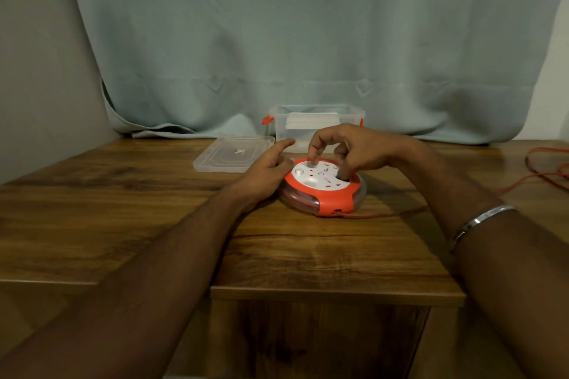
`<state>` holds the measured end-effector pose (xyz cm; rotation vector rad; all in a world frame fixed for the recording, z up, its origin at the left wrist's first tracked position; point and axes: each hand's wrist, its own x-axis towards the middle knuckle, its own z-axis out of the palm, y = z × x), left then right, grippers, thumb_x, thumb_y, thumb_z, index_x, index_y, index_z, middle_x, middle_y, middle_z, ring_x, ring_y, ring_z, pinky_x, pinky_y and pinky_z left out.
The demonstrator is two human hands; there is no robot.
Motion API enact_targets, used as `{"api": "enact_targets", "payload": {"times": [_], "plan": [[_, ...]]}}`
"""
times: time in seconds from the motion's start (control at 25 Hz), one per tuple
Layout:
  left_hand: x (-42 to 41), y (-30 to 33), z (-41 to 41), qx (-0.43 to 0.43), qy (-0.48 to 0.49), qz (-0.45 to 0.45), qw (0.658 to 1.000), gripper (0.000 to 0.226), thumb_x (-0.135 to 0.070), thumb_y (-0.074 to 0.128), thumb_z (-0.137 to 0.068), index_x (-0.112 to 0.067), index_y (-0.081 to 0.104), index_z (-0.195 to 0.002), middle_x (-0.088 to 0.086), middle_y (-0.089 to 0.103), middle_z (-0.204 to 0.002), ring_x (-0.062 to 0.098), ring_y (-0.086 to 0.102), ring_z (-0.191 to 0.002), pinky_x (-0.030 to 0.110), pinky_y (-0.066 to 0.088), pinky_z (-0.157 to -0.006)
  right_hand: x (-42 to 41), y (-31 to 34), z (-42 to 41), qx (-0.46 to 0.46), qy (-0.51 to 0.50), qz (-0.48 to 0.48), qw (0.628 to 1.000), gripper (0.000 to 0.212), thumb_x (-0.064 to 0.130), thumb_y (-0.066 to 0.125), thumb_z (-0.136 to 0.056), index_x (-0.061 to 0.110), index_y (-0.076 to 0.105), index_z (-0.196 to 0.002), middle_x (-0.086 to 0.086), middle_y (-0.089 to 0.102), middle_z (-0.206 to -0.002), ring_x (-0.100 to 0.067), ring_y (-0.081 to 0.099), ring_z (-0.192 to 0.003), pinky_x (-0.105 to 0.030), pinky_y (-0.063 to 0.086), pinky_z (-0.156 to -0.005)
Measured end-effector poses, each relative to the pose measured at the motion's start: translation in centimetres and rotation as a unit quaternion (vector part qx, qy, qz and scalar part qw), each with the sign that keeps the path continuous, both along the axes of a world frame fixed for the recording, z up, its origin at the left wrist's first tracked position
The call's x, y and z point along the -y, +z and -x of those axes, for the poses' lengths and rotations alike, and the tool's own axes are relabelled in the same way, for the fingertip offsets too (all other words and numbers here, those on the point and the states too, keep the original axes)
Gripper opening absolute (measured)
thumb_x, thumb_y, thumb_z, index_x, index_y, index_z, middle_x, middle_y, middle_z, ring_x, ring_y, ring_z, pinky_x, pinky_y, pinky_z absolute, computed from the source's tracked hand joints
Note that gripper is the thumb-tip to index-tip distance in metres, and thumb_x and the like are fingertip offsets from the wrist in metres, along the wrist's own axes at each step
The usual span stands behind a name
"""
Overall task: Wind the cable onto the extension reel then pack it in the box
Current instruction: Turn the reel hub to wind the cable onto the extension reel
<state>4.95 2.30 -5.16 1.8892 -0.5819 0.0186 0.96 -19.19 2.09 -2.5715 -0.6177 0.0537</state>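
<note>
A round extension reel, orange with a white socket face and a clear rim, lies flat on the wooden table. My left hand rests against its left edge, index finger stretched out. My right hand hovers over the white face, fingers curled down, one fingertip touching the face and another in a recess on the right. The orange cable leaves the reel's front and trails right to loose loops at the table's right edge. The clear plastic box stands open behind the reel.
The box's clear lid lies flat to the left of the box. A grey-green curtain hangs behind the table. The table's front edge steps down near me. I wear a metal bangle on my right wrist.
</note>
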Motion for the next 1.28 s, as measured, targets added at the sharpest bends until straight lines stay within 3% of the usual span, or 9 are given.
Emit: {"api": "enact_targets", "payload": {"times": [0.08, 0.2, 0.36, 0.56, 0.76, 0.92, 1.08, 1.16, 1.28], "plan": [[0.0, -0.1, 0.0, -0.003, 0.002, 0.003, 1.000, 0.050, -0.025, 0.043, -0.107, -0.036, 0.030, -0.154, 0.001, 0.064, -0.112, 0.019, 0.068, -0.103, 0.039, 0.060, -0.089, 0.0, 0.0, -0.3, -0.009, 0.014, -0.003, 1.000, 0.061, -0.025, 0.068, -0.069, 0.009, 0.061, -0.119, -0.001, 0.070, -0.120, -0.009, 0.050, -0.054, -0.013, 0.046, -0.050], [-0.1, -0.1, -0.1, -0.002, 0.008, -0.001, 1.000, 0.053, -0.025, 0.043, -0.107, -0.036, 0.026, -0.156, 0.009, 0.064, -0.115, 0.027, 0.067, -0.108, 0.045, 0.058, -0.092, 0.1, -0.1, -0.8, -0.043, 0.022, 0.018, 0.999, 0.066, -0.023, 0.068, -0.073, 0.019, 0.059, -0.124, 0.002, 0.070, -0.126, -0.011, 0.049, -0.057, -0.018, 0.046, -0.050], [0.0, -0.1, 0.0, -0.005, 0.012, -0.004, 1.000, 0.054, -0.026, 0.044, -0.106, -0.036, 0.025, -0.156, -0.001, 0.063, -0.103, 0.026, 0.067, -0.107, 0.044, 0.058, -0.092, 0.4, 0.0, -0.8, -0.053, -0.008, -0.004, 0.999, 0.068, -0.014, 0.075, -0.076, 0.022, 0.051, -0.128, 0.002, 0.073, -0.120, -0.005, 0.060, -0.062, -0.020, 0.051, -0.055], [-0.1, -0.1, -0.1, -0.002, 0.026, 0.002, 1.000, 0.055, -0.025, 0.046, -0.106, -0.034, 0.026, -0.156, 0.020, 0.063, -0.122, 0.031, 0.065, -0.110, 0.047, 0.055, -0.095, 0.2, -0.3, -0.4, -0.034, -0.032, 0.004, 0.999, 0.060, 0.012, 0.087, -0.076, 0.025, 0.051, -0.123, -0.005, 0.072, -0.101, -0.012, 0.066, -0.084, -0.028, 0.050, -0.073], [0.0, -0.2, -0.2, -0.002, 0.025, 0.001, 1.000, 0.055, -0.024, 0.046, -0.106, -0.033, 0.027, -0.156, 0.023, 0.063, -0.124, 0.034, 0.064, -0.113, 0.049, 0.054, -0.097, -1.1, -0.5, 0.0, 0.011, -0.065, 0.058, 0.996, 0.041, 0.035, 0.083, -0.081, 0.015, 0.062, -0.110, 0.007, 0.063, -0.087, -0.014, 0.061, -0.085, -0.026, 0.046, -0.066], [0.0, -0.4, -0.3, -0.001, 0.019, 0.011, 1.000, 0.056, -0.022, 0.047, -0.105, -0.031, 0.027, -0.156, 0.024, 0.065, -0.119, 0.024, 0.068, -0.098, 0.046, 0.054, -0.092, -1.9, -0.9, -0.3, 0.042, -0.063, 0.059, 0.995, 0.036, 0.042, 0.082, -0.081, 0.009, 0.071, -0.089, -0.004, 0.073, -0.080, -0.010, 0.066, -0.070, -0.026, 0.048, -0.060], [0.0, -0.3, -0.3, 0.002, 0.017, 0.005, 1.000, 0.056, -0.022, 0.046, -0.105, -0.030, 0.026, -0.157, 0.029, 0.063, -0.118, 0.022, 0.063, -0.090, 0.049, 0.054, -0.089, -1.5, -0.5, -0.2, 0.089, -0.016, 0.015, 0.996, 0.023, 0.021, 0.083, -0.082, 0.013, 0.068, -0.097, 0.000, 0.073, -0.076, -0.001, 0.062, -0.059, -0.024, 0.050, -0.060], [0.0, -0.2, 0.0, -0.007, 0.018, 0.007, 1.000, 0.056, -0.022, 0.047, -0.105, -0.031, 0.026, -0.157, 0.027, 0.064, -0.118, 0.022, 0.063, -0.088, 0.046, 0.056, -0.086, -0.9, 0.0, -0.3, 0.096, -0.002, 0.008, 0.995, 0.035, -0.004, 0.077, -0.077, 0.012, 0.063, -0.105, -0.004, 0.073, -0.092, 0.004, 0.060, -0.057, -0.016, 0.048, -0.056], [0.0, -0.2, 0.1, -0.004, 0.017, 0.008, 1.000, 0.056, -0.022, 0.046, -0.106, -0.030, 0.026, -0.157, 0.027, 0.065, -0.116, 0.019, 0.063, -0.085, 0.035, 0.055, -0.075, -0.5, 0.0, -0.5, 0.062, -0.004, 0.039, 0.997, 0.054, -0.016, 0.075, -0.068, 0.013, 0.061, -0.113, -0.001, 0.072, -0.110, 0.005, 0.057, -0.054, -0.013, 0.044, -0.050]]}}
